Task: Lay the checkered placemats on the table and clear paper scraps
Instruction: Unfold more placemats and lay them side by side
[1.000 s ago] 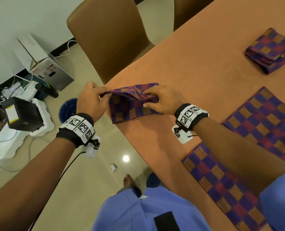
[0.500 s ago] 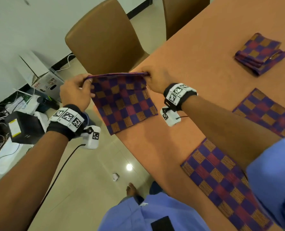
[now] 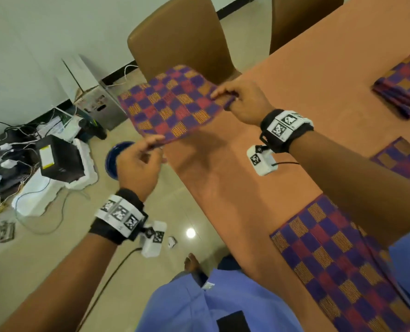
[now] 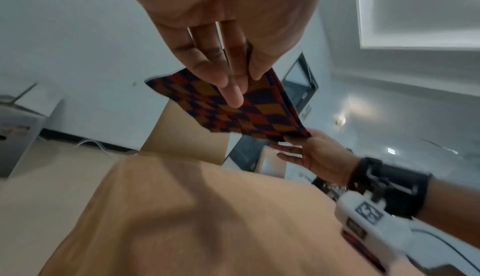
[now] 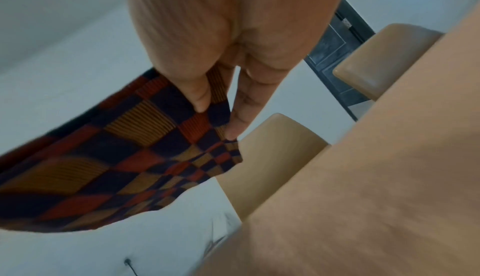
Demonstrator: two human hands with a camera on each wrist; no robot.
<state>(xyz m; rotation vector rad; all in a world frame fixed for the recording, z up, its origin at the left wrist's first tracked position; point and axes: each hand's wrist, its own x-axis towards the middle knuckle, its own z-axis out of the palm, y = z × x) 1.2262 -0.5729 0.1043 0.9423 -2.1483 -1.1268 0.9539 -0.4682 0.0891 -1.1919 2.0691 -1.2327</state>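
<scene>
A purple, red and orange checkered placemat [image 3: 170, 104] is spread out flat in the air over the table's left edge. My left hand [image 3: 148, 146] pinches its near corner between thumb and fingers [image 4: 231, 89]. My right hand [image 3: 225, 98] pinches the corner on the table side, thumb under and fingers [image 5: 200, 99] over. The placemat [image 5: 103, 153] hangs clear of the orange table [image 3: 295, 97]. Two more placemats lie flat on the table at the right, one near [image 3: 338, 264] and one further [image 3: 403, 159]. I see no paper scraps.
A folded stack of placemats [image 3: 405, 89] sits at the table's far right. Two brown chairs [image 3: 182, 37] stand at the far side. On the floor to the left are a blue bowl [image 3: 114, 159], boxes, foam and tangled cables [image 3: 19, 149].
The placemat was bunched on the table edge, then hung down from both hands; now it is swung up and outward, spread nearly level. Both hands have moved apart while holding its corners.
</scene>
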